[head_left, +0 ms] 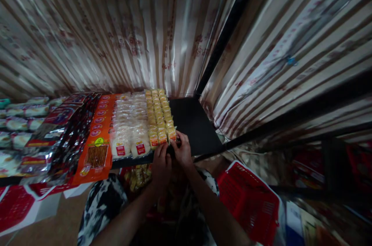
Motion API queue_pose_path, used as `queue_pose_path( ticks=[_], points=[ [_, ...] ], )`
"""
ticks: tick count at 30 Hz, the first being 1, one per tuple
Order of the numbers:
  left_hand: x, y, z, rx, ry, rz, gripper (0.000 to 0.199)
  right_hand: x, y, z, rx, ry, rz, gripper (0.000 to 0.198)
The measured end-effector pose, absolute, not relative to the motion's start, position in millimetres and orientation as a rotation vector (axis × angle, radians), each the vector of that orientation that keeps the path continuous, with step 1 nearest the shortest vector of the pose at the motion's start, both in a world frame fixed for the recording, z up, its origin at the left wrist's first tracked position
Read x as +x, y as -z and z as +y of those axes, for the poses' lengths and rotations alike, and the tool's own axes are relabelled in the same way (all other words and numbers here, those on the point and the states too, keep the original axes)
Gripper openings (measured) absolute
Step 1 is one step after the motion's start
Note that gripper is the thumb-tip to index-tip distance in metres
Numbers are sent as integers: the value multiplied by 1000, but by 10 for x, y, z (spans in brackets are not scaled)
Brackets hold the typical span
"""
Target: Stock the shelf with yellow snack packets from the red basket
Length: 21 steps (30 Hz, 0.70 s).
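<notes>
Three rows of small yellow snack packets [158,116] stand side by side on a black shelf [193,122]. My right hand [183,151] is at the front of the rightmost row, its thumb and fingers closed around the front yellow packet [172,134]. Close beside it, my left hand [162,162] rests against the front of the middle row at the shelf edge. The left fingers are bent and pressed together, and whatever they may hold is hidden. Left of the yellow rows lie rows of clear packs [130,124] with pale contents and red labels.
Orange snack bags [97,137], dark shiny packs [74,137] and white-wrapped pieces [19,124] line the shelf leftward. More yellow packets [139,178] lie below the shelf, between the knees. A red carton [248,203] stands at right. Black frame bars [229,29] and a pleated curtain [122,33] enclose the shelf.
</notes>
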State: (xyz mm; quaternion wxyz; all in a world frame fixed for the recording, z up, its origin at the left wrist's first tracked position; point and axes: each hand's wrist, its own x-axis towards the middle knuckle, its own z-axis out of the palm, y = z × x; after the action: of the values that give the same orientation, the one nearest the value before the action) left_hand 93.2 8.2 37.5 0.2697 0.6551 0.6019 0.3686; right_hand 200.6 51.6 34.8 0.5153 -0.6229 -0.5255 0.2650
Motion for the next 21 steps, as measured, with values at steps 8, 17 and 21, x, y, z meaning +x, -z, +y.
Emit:
queue_pose_path(
  ticks=[8,17,21],
  points=[
    [906,-385,108,1760,-943,1587,43,1965,-308,553,-1528,-639,-1265,35],
    [853,-464,-62,1795,-989,1505,33,1989,-292,545,-1493,-647,-1224,45],
    [760,-370,-340,1830,-945,1395,30,1955,-335,411,-1516,-587,-1127,47]
  ],
)
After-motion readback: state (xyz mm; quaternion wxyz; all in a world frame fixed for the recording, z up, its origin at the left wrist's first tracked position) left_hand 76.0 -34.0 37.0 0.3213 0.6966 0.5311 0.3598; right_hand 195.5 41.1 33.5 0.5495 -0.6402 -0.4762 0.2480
